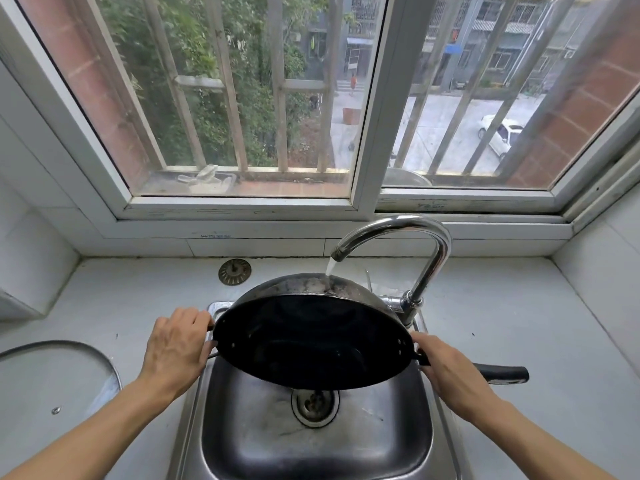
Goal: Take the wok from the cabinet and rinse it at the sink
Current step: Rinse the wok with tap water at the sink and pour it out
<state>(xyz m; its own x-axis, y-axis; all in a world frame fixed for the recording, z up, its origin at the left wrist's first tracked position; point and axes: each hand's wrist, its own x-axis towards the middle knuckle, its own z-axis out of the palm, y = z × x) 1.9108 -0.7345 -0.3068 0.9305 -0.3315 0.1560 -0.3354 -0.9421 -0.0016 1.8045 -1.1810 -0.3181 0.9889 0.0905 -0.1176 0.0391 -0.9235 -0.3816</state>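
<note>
My left hand (176,344) curled round the small loop handle on the left rim of the round black metal wok (311,341), fingers wrapped over the edge, while my right hand (450,372) gripped the start of the long black handle (502,373) on the opposite side, which stuck out past my knuckles over the counter. Between the two I held the wok above the stainless steel sink (242,427), tipped toward me so its dark inside faced up at me and its scorched grey underside faced the window. Water (330,268) ran from the curved chrome tap (415,244) onto that upturned back, near the upper rim. Beneath the lower edge of the wok lay the round sink drain (313,407). A metal strainer plug (234,271) sat on the pale grey countertop (519,306) behind the sink, to the left. A round glass lid (52,386) rested flat on the counter beside my left forearm. Behind the tap stood the white-framed window (367,133) with bars outside.
</note>
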